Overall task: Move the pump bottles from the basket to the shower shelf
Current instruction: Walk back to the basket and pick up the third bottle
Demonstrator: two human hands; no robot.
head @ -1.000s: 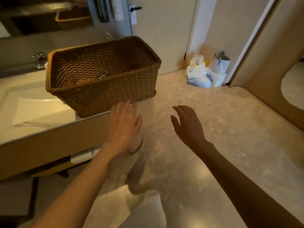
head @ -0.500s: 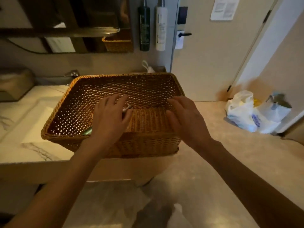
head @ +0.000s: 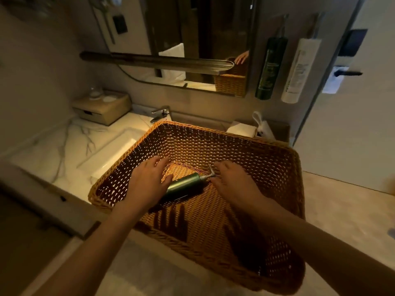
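Hands, left (head: 147, 184) and right (head: 232, 184), grips open, flank green bottle (head: 183, 185) inside basket (head: 277, 159) on marble vanity (head: 70, 154).

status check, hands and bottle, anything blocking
Left hand open, over bottle's base. Right hand open, by the pump. Green bottle lying flat in basket, not lifted. Nothing blocking.

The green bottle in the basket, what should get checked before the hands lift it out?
1. Green pump bottle lying flat in the wicker basket: ok.
2. Left hand by its base: ok.
3. Right hand by the pump head: ok.
4. Firm grip closed on the bottle: not ok, fingers look open.
5. Other bottles left in the basket: none visible, ok.
6. Shower shelf in sight: cannot tell.
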